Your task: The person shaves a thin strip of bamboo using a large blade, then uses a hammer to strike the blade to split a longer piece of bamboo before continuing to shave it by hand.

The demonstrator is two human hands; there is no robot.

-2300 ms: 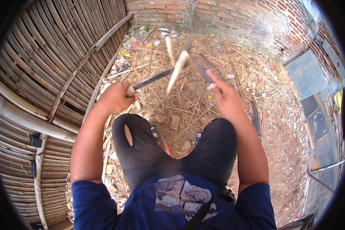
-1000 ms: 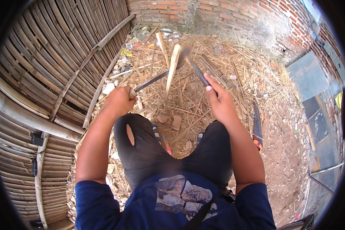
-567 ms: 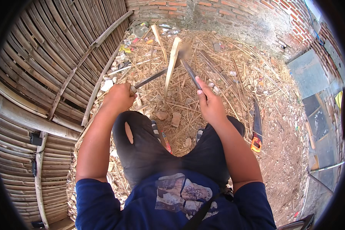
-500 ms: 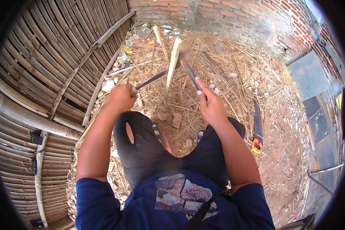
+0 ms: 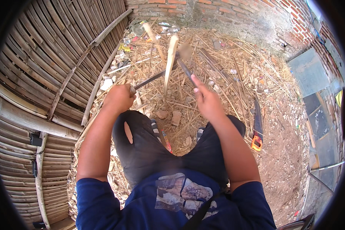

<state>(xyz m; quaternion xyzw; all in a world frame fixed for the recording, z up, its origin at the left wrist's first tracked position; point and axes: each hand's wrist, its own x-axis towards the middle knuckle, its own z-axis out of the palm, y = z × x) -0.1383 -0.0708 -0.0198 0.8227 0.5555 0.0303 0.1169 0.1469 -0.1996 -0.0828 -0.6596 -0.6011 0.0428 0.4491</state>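
My left hand (image 5: 119, 98) is closed round the handle of a machete (image 5: 151, 79), whose long dark blade slants up to the right behind a pale split stick of wood (image 5: 170, 57). That stick stands nearly upright, tapering toward the ground. A second pale strip of wood (image 5: 153, 38), blurred, leans away to its left. My right hand (image 5: 209, 100) grips the dark handle of a hammer (image 5: 186, 71), thumb and forefinger along it. Its blurred head is by the blade's far end, just right of the upright stick; whether they touch I cannot tell.
A handsaw (image 5: 257, 124) with an orange handle lies right of my right knee. Straw and wood scraps (image 5: 226, 61) litter the ground. A bamboo wall (image 5: 46, 69) stands on the left, a brick wall (image 5: 226, 15) at the far side, and grey sheets (image 5: 310, 73) at right. Stones (image 5: 176, 118) lie between my feet.
The left strip of wood has tipped further left, and its top is now blurred. The upright stick and my right hand with the hammer have shifted slightly left. My left hand keeps its grip.
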